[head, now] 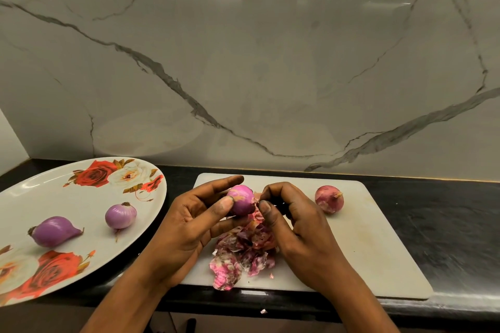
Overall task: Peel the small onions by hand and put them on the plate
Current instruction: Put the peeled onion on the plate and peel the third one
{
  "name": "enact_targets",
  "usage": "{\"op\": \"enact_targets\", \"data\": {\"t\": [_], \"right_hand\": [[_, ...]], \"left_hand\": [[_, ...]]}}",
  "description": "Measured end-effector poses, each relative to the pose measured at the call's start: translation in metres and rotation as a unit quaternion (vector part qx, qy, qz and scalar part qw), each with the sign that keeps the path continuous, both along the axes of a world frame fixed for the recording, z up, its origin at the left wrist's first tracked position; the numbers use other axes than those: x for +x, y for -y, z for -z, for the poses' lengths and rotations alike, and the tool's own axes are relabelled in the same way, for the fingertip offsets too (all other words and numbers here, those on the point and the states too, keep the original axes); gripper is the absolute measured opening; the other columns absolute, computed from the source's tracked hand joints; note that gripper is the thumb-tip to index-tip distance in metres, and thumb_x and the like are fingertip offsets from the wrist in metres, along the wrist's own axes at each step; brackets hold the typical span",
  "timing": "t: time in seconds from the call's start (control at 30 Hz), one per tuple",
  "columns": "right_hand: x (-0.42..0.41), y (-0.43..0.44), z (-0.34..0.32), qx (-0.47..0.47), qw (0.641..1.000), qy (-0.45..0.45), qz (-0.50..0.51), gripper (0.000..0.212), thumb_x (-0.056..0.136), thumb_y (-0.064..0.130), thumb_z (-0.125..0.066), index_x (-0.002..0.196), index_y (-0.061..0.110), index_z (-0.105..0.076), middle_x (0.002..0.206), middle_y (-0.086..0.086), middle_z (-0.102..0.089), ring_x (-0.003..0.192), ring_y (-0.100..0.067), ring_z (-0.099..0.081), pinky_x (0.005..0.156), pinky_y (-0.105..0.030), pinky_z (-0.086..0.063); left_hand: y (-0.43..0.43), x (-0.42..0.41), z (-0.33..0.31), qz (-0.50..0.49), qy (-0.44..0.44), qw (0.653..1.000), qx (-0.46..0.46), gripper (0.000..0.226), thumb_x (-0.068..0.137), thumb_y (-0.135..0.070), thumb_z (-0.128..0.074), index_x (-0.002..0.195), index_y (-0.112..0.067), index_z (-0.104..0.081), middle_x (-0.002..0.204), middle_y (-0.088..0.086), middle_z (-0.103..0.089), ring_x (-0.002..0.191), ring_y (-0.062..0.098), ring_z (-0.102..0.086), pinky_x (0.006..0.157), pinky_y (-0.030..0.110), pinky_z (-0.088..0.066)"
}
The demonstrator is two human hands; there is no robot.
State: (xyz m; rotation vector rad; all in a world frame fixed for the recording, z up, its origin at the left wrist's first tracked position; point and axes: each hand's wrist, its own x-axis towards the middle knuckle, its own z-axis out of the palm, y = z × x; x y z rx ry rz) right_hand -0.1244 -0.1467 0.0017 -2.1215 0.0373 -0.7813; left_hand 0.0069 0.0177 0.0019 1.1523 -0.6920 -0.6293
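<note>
- The left hand (pixel 189 227) grips a small pink onion (pixel 240 199) above the white cutting board (pixel 378 246), thumb on its near side and fingers curled behind it.
- The right hand (pixel 295 219) sits just beside that onion, thumb and curled fingers pinching a scrap of skin at its right end; the 2 hands are close together, almost touching.
- Under the hands, a heap of pink and purple onion skins (pixel 243 254) lies on the board, spilling toward its near edge.
- 1 unpeeled onion (pixel 329 199), with dry reddish skin, rests on the board to the right of the right hand, apart from it.
- The oval plate (pixel 54 192) with a red and white rose pattern stands left of the board on the black counter (pixel 446 213).
- 2 peeled purple onions lie on the plate: a pointed one (pixel 54 231) nearer the left, a rounder one (pixel 121 216) toward the board, well apart.
- A marble-patterned wall (pixel 270 62) rises behind the counter.
</note>
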Motion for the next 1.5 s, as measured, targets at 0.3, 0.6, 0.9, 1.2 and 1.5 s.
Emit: {"op": "enact_targets", "data": {"t": [0.3,0.6,0.9,1.2,1.5], "right_hand": [[-0.0016,0.0039,0.0031,0.012,0.997,0.040,0.070,0.013,0.094,0.015,-0.077,0.103,0.024,-0.075,0.095,0.019,-0.074,0.095,-0.008,-0.073,0.080,-0.018,-0.058],[-0.0020,0.0016,0.0005,0.030,0.998,0.035,0.047,0.018,0.094,0.030,-0.078,0.111,0.027,-0.081,0.100,0.018,-0.079,0.096,-0.007,-0.075,0.078,-0.025,-0.062],[-0.0014,0.0060,0.0043,0.015,0.998,0.050,0.040,0.015,0.096,0.021,-0.075,0.110,0.023,-0.079,0.100,0.015,-0.077,0.098,-0.011,-0.074,0.082,-0.020,-0.058],[-0.0012,0.0052,0.0033,0.060,0.995,0.053,0.059,0.009,0.100,0.025,-0.066,0.104,0.030,-0.073,0.096,0.017,-0.073,0.097,-0.012,-0.072,0.082,-0.023,-0.060],[-0.0005,0.0037,0.0053,0.015,0.997,0.041,0.068,0.016,0.098,0.031,-0.071,0.112,0.032,-0.080,0.100,0.022,-0.078,0.095,-0.006,-0.075,0.076,-0.027,-0.062]], "left_hand": [[0.0011,0.0016,-0.0005,-0.044,-0.021,0.999,0.008,0.035,0.091,-0.024,-0.063,0.123,-0.021,-0.076,0.124,0.015,-0.074,0.111,0.036,-0.074,0.080,0.033,-0.065],[-0.0030,-0.0032,-0.0019,-0.003,0.029,1.000,0.011,0.044,0.089,-0.008,-0.066,0.133,-0.013,-0.067,0.128,0.011,-0.073,0.118,0.032,-0.072,0.094,0.035,-0.062],[-0.0073,-0.0006,-0.0007,0.027,0.045,0.999,-0.014,0.065,0.081,-0.004,-0.075,0.143,-0.016,-0.059,0.139,0.008,-0.069,0.128,0.028,-0.067,0.096,0.031,-0.059],[-0.0043,0.0011,0.0010,-0.027,0.039,0.998,-0.050,0.073,0.068,0.006,-0.084,0.135,-0.020,-0.067,0.136,0.012,-0.070,0.121,0.034,-0.070,0.089,0.035,-0.062],[-0.0036,0.0010,0.0050,-0.011,0.075,0.996,-0.041,0.084,0.061,0.020,-0.086,0.132,-0.024,-0.070,0.127,0.017,-0.071,0.122,0.034,-0.069,0.092,0.036,-0.062]]}}
